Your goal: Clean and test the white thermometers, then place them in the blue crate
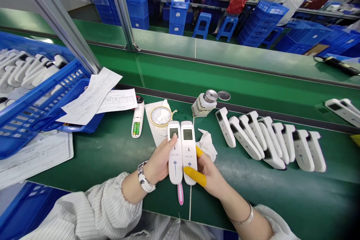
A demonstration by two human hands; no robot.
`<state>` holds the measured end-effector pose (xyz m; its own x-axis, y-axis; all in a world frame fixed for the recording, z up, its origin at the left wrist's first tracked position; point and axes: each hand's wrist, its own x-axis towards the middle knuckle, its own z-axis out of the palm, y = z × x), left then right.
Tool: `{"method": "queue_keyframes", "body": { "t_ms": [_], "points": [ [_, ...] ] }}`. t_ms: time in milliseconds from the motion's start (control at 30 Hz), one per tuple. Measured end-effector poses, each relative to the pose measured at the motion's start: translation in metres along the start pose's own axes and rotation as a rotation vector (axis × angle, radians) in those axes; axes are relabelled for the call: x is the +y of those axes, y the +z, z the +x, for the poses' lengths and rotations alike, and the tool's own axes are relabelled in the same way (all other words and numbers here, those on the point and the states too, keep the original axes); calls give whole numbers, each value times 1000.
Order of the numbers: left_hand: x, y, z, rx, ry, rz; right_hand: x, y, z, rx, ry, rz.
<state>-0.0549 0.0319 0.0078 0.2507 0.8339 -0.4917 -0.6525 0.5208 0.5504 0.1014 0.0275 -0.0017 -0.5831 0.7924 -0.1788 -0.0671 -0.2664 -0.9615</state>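
Observation:
Two white infrared thermometers stand side by side in my hands, screens facing me and lit with characters. My left hand (159, 161) is closed around the left thermometer (174, 170), its thumb at the lower edge of the screen. Closed on the right thermometer (188, 153) is my right hand (209, 172), with yellow finger cots on its thumb and a finger. A pink-edged loop (180, 194) shows just below the pair. Behind them lie a round yellow-rimmed dish (161, 116) with white material and a crumpled white tissue (207, 143).
Several thermometers (247, 140) lie in a row at right. One with green batteries showing (137, 118) lies left of the dish. A metal-topped bottle (204, 105) stands at the back. Papers (92, 97) and a blue basket (42, 101) of thermometers occupy the left. A metal post (60, 18) rises there.

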Motion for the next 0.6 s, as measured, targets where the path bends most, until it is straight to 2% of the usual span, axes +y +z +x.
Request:
{"method": "queue_keyframes", "body": {
  "t_ms": [133,300,600],
  "points": [
    [3,3,0,25,-66,-44,-2,0,1,-9,6,1],
    [4,2,-2,-3,-104,-65,-3,1,1,-11,14,4],
    [5,0,2,-63,-49,-100,-5,0,0,-12,18,2]
  ]
}}
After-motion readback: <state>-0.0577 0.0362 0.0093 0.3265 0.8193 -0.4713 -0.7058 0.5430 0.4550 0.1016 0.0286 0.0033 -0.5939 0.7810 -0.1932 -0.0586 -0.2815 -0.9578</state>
